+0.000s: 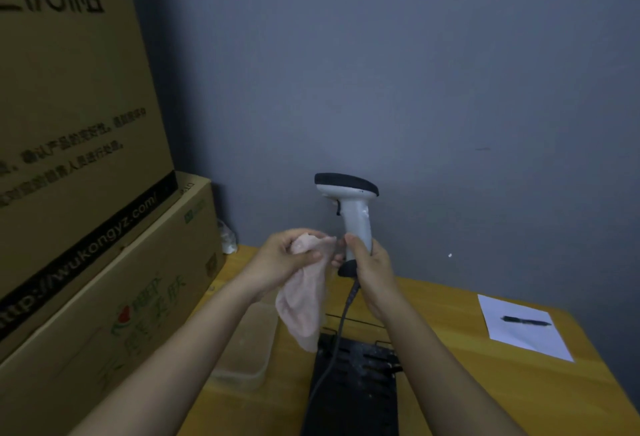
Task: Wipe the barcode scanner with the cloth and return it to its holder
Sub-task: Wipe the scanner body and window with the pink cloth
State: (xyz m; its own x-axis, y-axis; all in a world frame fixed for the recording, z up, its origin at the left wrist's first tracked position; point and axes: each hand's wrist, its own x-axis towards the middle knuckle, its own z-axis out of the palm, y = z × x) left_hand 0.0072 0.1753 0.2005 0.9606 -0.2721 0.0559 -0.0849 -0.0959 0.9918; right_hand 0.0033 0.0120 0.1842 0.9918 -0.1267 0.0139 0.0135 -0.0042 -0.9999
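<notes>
Your right hand (370,262) is wrapped round the scanner (349,207), held upright above the table (450,383). Your left hand (284,259) pinches the cloth (304,300) just left of it. Rub the handle, then the head, holding firm

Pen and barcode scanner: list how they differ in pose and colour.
The pen lies flat on the white paper; the barcode scanner is held upright in the right hand. The pen is dark; the barcode scanner is mostly white, with a dark head. A cable trails from the scanner; the pen has none.
</notes>
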